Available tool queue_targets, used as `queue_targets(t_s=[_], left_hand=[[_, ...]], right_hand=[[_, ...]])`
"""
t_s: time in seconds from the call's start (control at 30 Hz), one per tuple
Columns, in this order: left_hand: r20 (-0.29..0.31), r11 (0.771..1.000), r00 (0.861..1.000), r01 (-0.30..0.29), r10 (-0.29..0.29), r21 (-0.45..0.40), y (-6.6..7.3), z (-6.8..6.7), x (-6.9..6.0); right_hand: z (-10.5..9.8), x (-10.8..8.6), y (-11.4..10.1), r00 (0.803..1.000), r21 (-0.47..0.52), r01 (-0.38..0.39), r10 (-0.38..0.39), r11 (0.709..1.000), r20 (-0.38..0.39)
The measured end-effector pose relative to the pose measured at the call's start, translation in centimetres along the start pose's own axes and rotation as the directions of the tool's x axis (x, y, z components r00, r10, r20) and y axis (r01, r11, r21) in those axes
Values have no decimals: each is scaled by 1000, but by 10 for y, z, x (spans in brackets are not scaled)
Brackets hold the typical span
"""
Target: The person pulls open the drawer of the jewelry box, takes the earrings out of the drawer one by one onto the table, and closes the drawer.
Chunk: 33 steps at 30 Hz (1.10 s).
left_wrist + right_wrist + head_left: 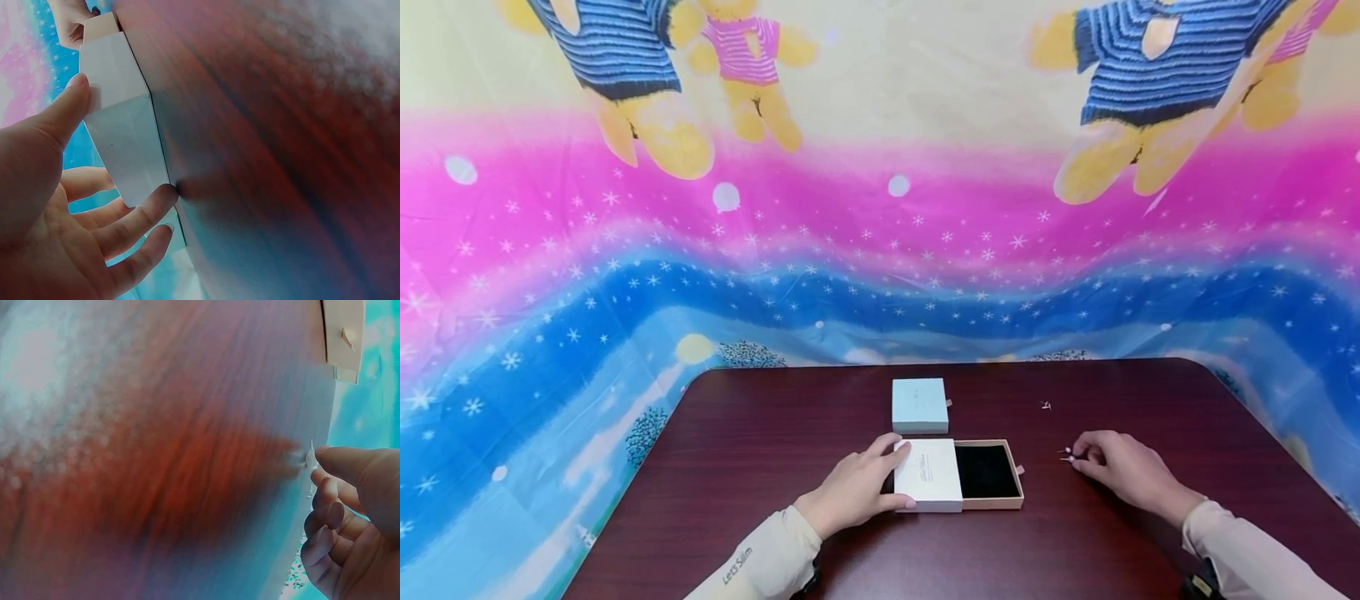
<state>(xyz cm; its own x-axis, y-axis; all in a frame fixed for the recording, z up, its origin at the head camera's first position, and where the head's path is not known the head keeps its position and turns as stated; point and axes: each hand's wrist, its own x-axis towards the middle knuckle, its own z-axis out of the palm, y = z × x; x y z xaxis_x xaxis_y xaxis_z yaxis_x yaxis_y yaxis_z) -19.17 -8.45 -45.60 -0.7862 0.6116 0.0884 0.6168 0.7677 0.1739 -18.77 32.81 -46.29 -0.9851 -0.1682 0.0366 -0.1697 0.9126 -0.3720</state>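
A white drawer-style jewellery box [927,475] lies on the table, its black-lined inner tray [987,469] pulled out to the right. My left hand [859,490] holds the box's white sleeve from the left, thumb on one side and fingers around the other; the left wrist view shows the sleeve's end face [128,150] between them. To the right, my right hand [1123,468] pinches a small earring-like piece [1065,459] low at the tabletop, with a pale bead [310,459] visible at the thumb tip. Its exact shape is too small to tell.
A closed pale blue box [920,405] with a ribbon tab stands just behind the white one. Another tiny earring-like piece [1047,406] lies farther back on the dark wooden table [760,433]. A printed cloth [880,250] hangs behind the table.
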Motion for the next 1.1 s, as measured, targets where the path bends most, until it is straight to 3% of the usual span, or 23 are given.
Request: queue_targets(t_s=[1.1], left_hand=[[0,1000,1000,4,-4,-5,-2,2,0]], right_hand=[[-16,-4,-25,994,-44,75,-79,996,-77]])
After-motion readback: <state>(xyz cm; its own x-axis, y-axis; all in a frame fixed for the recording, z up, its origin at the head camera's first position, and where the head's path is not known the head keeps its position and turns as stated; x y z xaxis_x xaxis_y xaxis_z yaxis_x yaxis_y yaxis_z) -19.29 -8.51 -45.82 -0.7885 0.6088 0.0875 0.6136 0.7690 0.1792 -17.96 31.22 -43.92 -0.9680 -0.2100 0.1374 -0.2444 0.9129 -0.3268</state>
